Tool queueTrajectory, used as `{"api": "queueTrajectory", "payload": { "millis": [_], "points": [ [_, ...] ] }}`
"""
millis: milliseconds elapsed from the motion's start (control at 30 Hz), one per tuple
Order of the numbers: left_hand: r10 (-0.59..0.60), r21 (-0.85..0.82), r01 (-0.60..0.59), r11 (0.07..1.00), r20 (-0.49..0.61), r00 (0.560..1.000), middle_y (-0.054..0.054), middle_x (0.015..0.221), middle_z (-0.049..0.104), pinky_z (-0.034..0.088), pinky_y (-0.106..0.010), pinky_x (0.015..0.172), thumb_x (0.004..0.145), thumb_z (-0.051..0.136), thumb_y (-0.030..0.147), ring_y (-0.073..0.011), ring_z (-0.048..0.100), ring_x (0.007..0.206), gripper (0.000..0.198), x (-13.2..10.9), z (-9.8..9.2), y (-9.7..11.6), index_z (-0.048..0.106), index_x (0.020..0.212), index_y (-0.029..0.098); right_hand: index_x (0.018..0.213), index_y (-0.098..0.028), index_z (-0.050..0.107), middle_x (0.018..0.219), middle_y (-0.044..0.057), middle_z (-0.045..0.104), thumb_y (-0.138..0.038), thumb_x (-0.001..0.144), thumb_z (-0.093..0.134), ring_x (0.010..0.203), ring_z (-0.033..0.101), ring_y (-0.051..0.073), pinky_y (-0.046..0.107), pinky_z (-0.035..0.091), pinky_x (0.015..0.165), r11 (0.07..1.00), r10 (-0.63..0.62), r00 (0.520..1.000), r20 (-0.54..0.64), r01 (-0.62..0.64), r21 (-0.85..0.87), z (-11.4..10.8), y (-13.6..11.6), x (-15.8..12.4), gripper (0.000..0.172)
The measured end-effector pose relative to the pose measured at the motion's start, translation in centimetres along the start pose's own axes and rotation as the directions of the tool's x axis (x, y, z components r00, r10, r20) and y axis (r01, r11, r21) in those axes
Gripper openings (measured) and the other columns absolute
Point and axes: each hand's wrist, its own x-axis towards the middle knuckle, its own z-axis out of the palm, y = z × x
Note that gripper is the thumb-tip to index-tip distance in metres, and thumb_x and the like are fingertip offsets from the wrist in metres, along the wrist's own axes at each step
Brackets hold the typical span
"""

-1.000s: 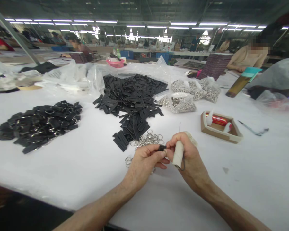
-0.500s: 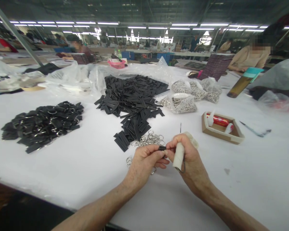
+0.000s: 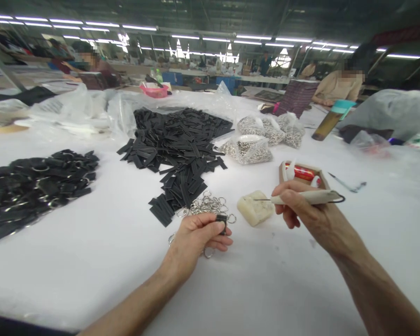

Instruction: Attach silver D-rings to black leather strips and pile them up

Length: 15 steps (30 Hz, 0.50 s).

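Between thumb and fingers my left hand [image 3: 195, 235] pinches a small folded black strap piece [image 3: 221, 218]. A loose heap of metal rings [image 3: 210, 204] lies just behind that hand, with a few more rings beneath it. My right hand [image 3: 306, 212], to the right, grips an awl [image 3: 315, 197] with a pale wrapped handle and a thin needle-like tip. The tip points left over a yellowish wax-like block [image 3: 254, 213]; whether it touches the block I cannot tell. Black strips [image 3: 161, 210] lie beyond the rings.
A large pile of black strips [image 3: 182, 135] spreads across mid-table. Black straps with rings [image 3: 38, 179] are heaped at left. Bags of rings [image 3: 248, 150], a cardboard box [image 3: 322, 177] holding a red tube, thread snips [image 3: 348, 184] and a bottle [image 3: 331, 122] stand right. Co-workers sit farther back.
My right hand has moved away from my left, to the right, and the awl has swung from upright to nearly level. The pale block is now uncovered. The left hand keeps the strap piece.
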Motion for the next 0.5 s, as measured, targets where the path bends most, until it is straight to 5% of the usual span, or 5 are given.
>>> {"api": "queueTrajectory", "payload": {
  "millis": [233,500],
  "points": [
    [-0.079,0.000,0.079,0.997,0.032,0.996,-0.008,0.073,0.068,0.052,-0.023,0.054,0.070,0.065,0.026,-0.0159,0.065,0.059,0.016,0.4,0.9,0.1,0.064,0.069,0.010,0.067,-0.018,0.060,0.057,-0.001,0.051,-0.033,0.075,0.055,0.051,0.042,0.011,0.023,0.026,0.043,0.977,0.081,0.996,-0.048,-0.088,-0.195,-0.8,0.6,1.0,0.017],
    [-0.139,-0.075,0.143,0.987,0.057,0.989,-0.010,0.071,0.069,0.053,-0.023,0.053,0.066,0.069,0.024,-0.0161,0.065,0.057,0.016,0.9,2.4,1.4,0.063,0.069,0.010,0.066,-0.019,0.061,0.057,-0.002,0.054,-0.026,0.068,0.055,0.048,0.042,0.011,0.022,0.027,0.041,0.968,0.093,0.996,-0.016,-0.094,-0.232,-0.4,1.3,1.7,0.010]
  ]
}}
